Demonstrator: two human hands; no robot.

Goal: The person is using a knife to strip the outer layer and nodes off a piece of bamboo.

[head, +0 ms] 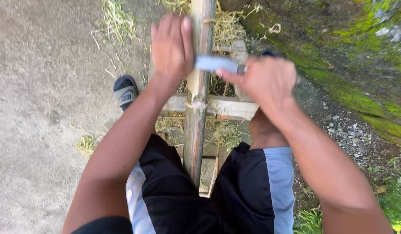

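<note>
Gripping a bamboo pole [196, 108], left hand [171, 50]; right hand [267, 80] clasps a knife [215, 64].

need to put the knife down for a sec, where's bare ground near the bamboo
Bare concrete ground lies left of the sandal. It is crowded around the bamboo pole: left hand, right hand with the blade, wooden frame, shavings. Right side: gravel, mossy wall.

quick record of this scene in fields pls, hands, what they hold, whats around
left hand: wrapped on the bamboo pole, steadying it
right hand: grips a knife, blade flat across the pole
support: wooden frame under the pole
foot: slide sandal on concrete
ground: bamboo shavings, mossy wall on the right
</note>
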